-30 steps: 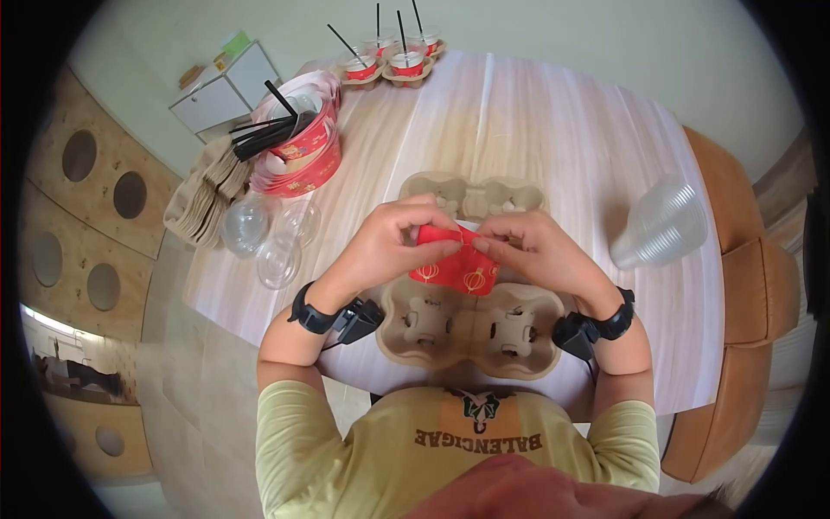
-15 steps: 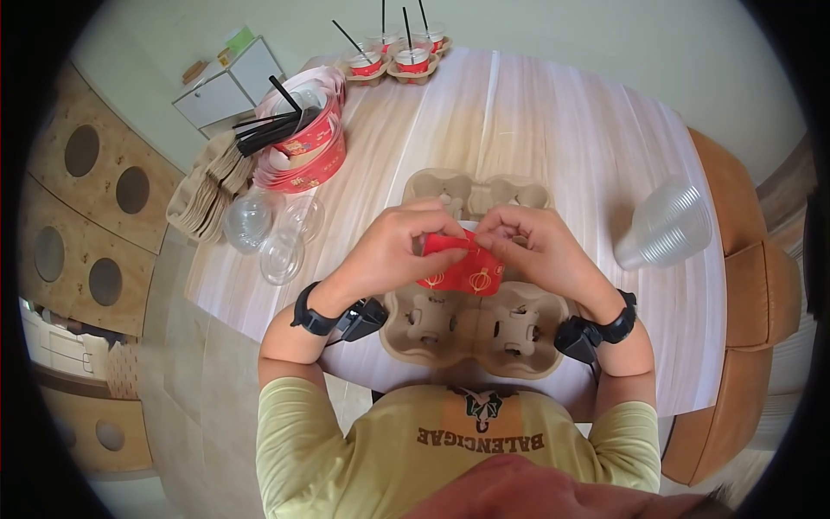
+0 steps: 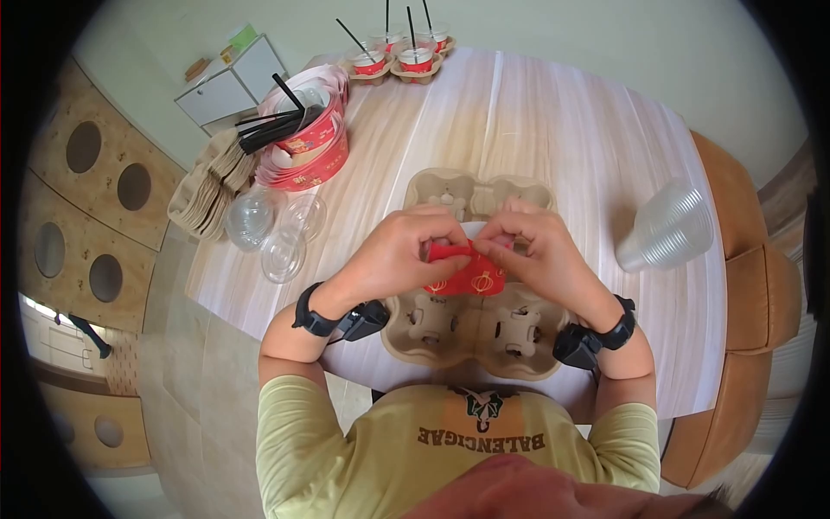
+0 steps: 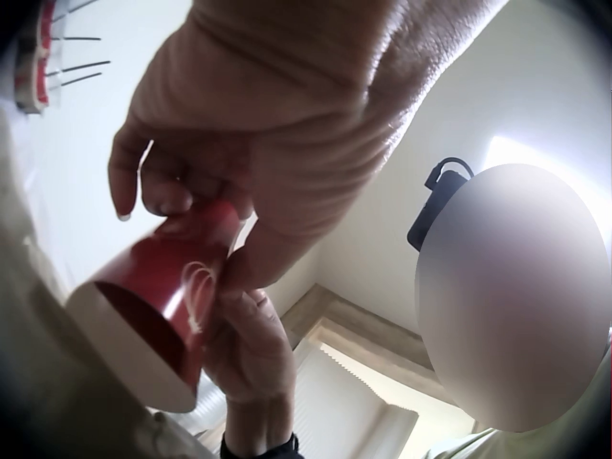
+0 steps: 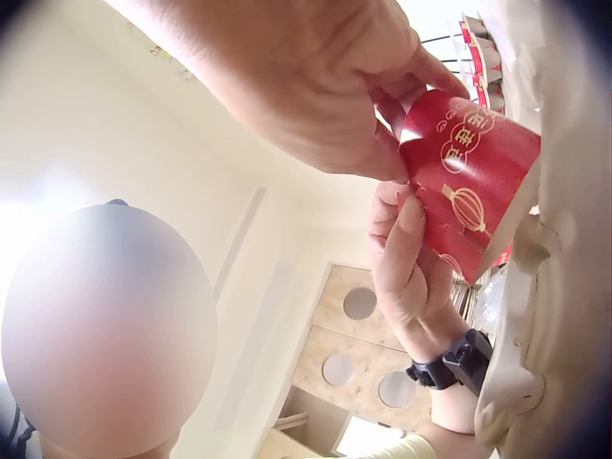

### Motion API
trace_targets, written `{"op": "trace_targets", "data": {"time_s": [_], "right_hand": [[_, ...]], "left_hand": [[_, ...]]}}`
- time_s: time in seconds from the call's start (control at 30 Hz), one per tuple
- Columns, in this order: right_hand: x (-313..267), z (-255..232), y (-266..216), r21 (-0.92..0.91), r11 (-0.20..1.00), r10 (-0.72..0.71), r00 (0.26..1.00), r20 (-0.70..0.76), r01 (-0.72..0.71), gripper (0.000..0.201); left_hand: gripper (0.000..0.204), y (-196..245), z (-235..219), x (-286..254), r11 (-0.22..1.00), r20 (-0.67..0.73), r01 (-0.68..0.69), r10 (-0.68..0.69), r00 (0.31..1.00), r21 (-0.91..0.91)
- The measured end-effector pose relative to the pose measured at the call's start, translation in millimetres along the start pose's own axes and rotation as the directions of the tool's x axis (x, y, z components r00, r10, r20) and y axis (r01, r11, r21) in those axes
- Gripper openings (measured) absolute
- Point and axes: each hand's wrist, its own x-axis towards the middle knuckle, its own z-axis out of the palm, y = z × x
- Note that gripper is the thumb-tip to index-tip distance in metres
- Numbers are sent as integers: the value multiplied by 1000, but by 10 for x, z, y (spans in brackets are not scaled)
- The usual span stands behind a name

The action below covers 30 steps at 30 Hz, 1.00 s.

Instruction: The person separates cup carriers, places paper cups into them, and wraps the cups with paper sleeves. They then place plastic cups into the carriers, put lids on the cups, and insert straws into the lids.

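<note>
A red paper cup sleeve [image 3: 486, 281] with gold lantern prints is held in both hands over a brown molded-pulp cup carrier [image 3: 432, 333]. The left hand [image 3: 402, 255] pinches one end between thumb and fingers, and the right hand [image 3: 534, 251] pinches the other. Both thumbs meet at the middle of its near side. Seen from the left wrist, the sleeve [image 4: 158, 277] curves into a ring with a pale inner face. In the right wrist view, gold characters and a lantern show on the sleeve [image 5: 469, 172], and the ends overlap at the fingertips.
Another carrier [image 3: 484, 186] lies beyond the hands. Stacked clear cups [image 3: 666, 229] lie at right. At left are clear dome lids [image 3: 281, 255], stacked carriers [image 3: 203, 195], and flat red sleeves [image 3: 303, 169] with black straws [image 3: 272, 130]. Filled cups [image 3: 415, 60] stand at the back.
The thumbs have drawn slightly closer together on the sleeve, and more of its white inside shows at the top. The head view has shifted a little; the sleeve stays in both hands.
</note>
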Motion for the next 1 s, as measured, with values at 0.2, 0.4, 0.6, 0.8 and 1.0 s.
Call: {"op": "trace_targets", "data": {"time_s": [0.2, 0.4, 0.6, 0.8, 1.0], "right_hand": [[-11, 8, -14, 121, 972, 198, 979, 54, -204, 5], [-2, 6, -30, 108, 977, 181, 982, 49, -186, 5], [-4, 38, -23, 89, 990, 109, 994, -10, -108, 12], [9, 52, -10, 125, 989, 84, 996, -27, -80, 20], [11, 69, 22, 228, 961, 160, 987, 4, -157, 23]], "left_hand": [[11, -28, 7, -3, 997, -1, -74, 74, 997, 28], [11, -12, 2, -7, 996, -6, -76, 76, 997, 55], [11, -21, 11, -8, 992, -25, -104, 106, 994, 71], [11, 10, -4, 1, 1000, 11, 22, -22, 1000, -10], [22, -61, 10, 15, 994, 14, 12, -11, 1000, -113]]}}
